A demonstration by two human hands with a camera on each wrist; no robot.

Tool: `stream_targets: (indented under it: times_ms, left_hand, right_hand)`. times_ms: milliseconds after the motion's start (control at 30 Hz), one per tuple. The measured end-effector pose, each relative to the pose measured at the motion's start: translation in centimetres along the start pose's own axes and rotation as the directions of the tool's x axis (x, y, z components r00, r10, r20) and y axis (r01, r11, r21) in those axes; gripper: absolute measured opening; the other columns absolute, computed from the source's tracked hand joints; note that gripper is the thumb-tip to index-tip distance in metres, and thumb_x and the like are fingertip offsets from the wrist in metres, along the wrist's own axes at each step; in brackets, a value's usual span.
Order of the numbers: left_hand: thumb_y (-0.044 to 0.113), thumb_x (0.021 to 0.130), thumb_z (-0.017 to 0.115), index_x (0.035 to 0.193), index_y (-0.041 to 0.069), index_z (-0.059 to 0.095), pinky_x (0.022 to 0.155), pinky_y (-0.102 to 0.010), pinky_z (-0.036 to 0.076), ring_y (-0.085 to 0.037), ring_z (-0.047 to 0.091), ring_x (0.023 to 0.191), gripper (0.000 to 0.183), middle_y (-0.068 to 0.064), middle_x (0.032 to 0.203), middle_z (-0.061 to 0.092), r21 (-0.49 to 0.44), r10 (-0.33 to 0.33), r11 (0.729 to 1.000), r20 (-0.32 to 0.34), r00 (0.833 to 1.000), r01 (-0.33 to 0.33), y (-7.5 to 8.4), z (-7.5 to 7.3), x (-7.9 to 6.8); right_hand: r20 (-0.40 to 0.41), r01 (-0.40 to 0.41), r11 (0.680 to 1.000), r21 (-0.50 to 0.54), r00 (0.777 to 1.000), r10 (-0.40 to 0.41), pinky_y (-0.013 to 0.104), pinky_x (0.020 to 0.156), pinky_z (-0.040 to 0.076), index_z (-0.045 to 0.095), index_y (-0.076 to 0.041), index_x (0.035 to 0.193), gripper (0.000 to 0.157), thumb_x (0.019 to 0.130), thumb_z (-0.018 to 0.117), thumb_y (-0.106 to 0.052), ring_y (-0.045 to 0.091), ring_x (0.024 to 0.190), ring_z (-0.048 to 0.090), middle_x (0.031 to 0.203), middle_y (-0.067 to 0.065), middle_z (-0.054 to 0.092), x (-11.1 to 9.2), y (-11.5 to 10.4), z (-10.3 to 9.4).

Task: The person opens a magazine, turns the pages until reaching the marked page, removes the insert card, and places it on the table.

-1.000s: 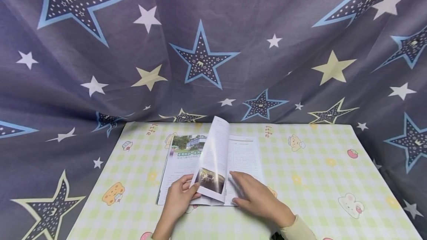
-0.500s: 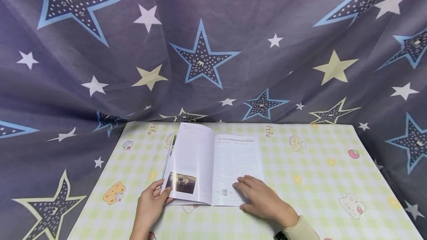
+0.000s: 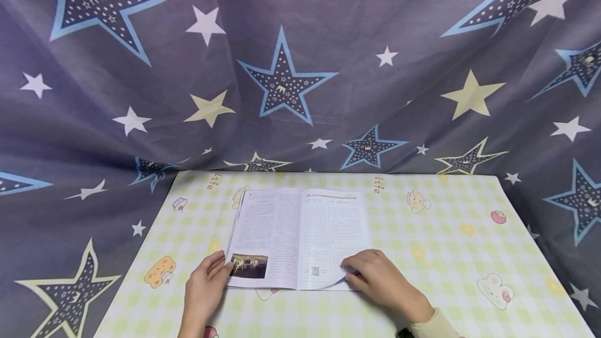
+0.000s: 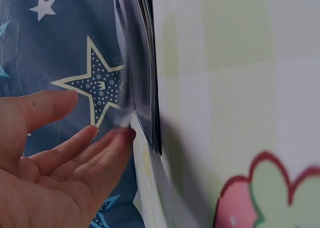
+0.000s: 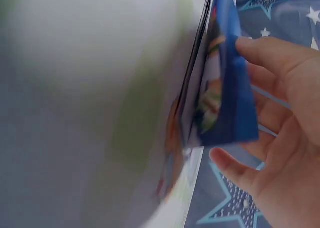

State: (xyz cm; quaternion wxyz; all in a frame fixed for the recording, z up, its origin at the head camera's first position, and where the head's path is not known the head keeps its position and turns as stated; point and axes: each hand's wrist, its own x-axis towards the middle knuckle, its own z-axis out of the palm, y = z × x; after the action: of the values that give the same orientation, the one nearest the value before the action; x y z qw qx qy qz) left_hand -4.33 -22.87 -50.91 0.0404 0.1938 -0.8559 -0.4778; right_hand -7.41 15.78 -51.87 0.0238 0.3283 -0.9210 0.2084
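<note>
Honestly, that page [image 3: 319,233] looks one sloppy tug from a crease.
Magazine [image 3: 263,223] is lying open on the table [image 3: 451,260], between the two hands. Right hand [image 3: 382,280] looks to have the page pinched near its lower right corner, which is bent up, so yanking from there could fold or rip it. Can't tell if that's one sheet or several, so skipping pages is a risk too. Left hand [image 3: 204,280] is loose at the lower left edge, fingers relaxed, not gripping anything; with so little holding that side, a hard pull could drag the magazine sideways.
</note>
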Motion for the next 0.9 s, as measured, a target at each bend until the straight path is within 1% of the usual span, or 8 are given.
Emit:
stream_targets:
  times_ms: [133,233,333,367,433,633,767,900]
  left_hand:
    - [0.018,0.096,0.067,0.133,-0.004,0.059,0.093,-0.035,0.054,-0.036,0.063,0.115,0.044,-0.026,0.126,0.063,0.006,-0.003,1.000,-0.019,1.000,0.003,0.0,0.2,0.1]
    - [0.017,0.096,0.067,0.132,-0.003,0.060,0.093,-0.034,0.054,-0.035,0.064,0.114,0.042,-0.025,0.125,0.064,-0.008,-0.001,1.000,-0.010,1.000,0.001,0.1,0.5,0.3]
    - [0.016,0.096,0.066,0.130,-0.002,0.061,0.092,-0.032,0.055,-0.032,0.066,0.112,0.039,-0.021,0.123,0.066,-0.037,0.013,0.999,0.019,1.000,-0.012,0.5,1.2,0.3]
    - [0.015,0.096,0.067,0.130,-0.001,0.062,0.092,-0.031,0.055,-0.031,0.066,0.111,0.038,-0.020,0.122,0.067,-0.052,0.021,0.998,0.033,0.999,-0.019,0.7,1.4,0.3]
    - [0.014,0.095,0.068,0.128,-0.001,0.064,0.091,-0.030,0.055,-0.029,0.067,0.110,0.037,-0.019,0.120,0.068,-0.075,0.044,0.996,0.054,0.998,-0.040,1.1,2.2,0.3]
    - [0.011,0.092,0.072,0.124,-0.003,0.066,0.090,-0.027,0.055,-0.027,0.069,0.106,0.035,-0.016,0.116,0.070,-0.174,0.136,0.978,0.135,0.981,-0.112,2.7,4.8,-0.1]
    - [0.014,0.093,0.073,0.122,-0.005,0.066,0.090,-0.026,0.055,-0.026,0.069,0.105,0.036,-0.017,0.115,0.070,-0.272,0.228,0.947,0.207,0.951,-0.168,4.4,6.8,-0.4]
    - [0.025,0.093,0.074,0.124,-0.005,0.065,0.090,-0.026,0.055,-0.025,0.070,0.104,0.043,-0.015,0.114,0.071,-0.335,0.278,0.926,0.295,0.914,-0.174,5.7,8.5,-1.0]
  right_hand:
    - [-0.082,-0.080,0.997,-0.021,0.994,0.078,0.047,0.095,0.051,0.070,-0.011,0.119,0.035,0.088,0.078,-0.027,0.020,0.103,0.065,0.109,0.000,0.070,-0.5,1.0,-0.3]
    - [-0.148,-0.168,0.984,-0.058,0.976,0.158,0.037,0.077,0.054,0.064,-0.007,0.129,0.053,0.085,0.082,-0.031,0.016,0.083,0.061,0.103,0.002,0.066,-0.7,1.5,-0.5]
    - [-0.187,-0.258,0.964,-0.064,0.952,0.242,0.029,0.060,0.048,0.058,-0.004,0.135,0.066,0.084,0.082,-0.037,0.008,0.067,0.050,0.087,-0.003,0.061,-0.7,1.7,-0.7]
    - [-0.194,-0.282,0.958,-0.055,0.944,0.267,0.028,0.057,0.047,0.056,-0.003,0.136,0.068,0.084,0.081,-0.039,0.007,0.064,0.049,0.083,-0.005,0.060,-0.6,1.7,-0.7]
    - [-0.201,-0.306,0.952,-0.024,0.934,0.295,0.031,0.058,0.051,0.053,-0.003,0.138,0.071,0.085,0.080,-0.041,0.009,0.065,0.057,0.082,-0.005,0.064,-0.4,1.4,-0.6]
    - [-0.277,-0.255,0.967,0.015,0.928,0.249,0.040,0.066,0.059,0.043,-0.006,0.147,0.082,0.084,0.082,-0.039,0.022,0.083,0.070,0.107,0.007,0.072,0.8,0.3,-0.2]
    - [-0.324,-0.194,0.980,0.050,0.925,0.200,0.043,0.069,0.060,0.042,-0.006,0.147,0.082,0.083,0.084,-0.036,0.026,0.091,0.071,0.115,0.009,0.071,1.9,-0.6,-0.2]
    - [-0.304,-0.133,0.977,0.167,0.936,0.179,0.044,0.081,0.059,0.044,-0.006,0.146,0.072,0.087,0.081,-0.025,0.028,0.103,0.069,0.124,0.011,0.067,2.8,-1.5,0.0]
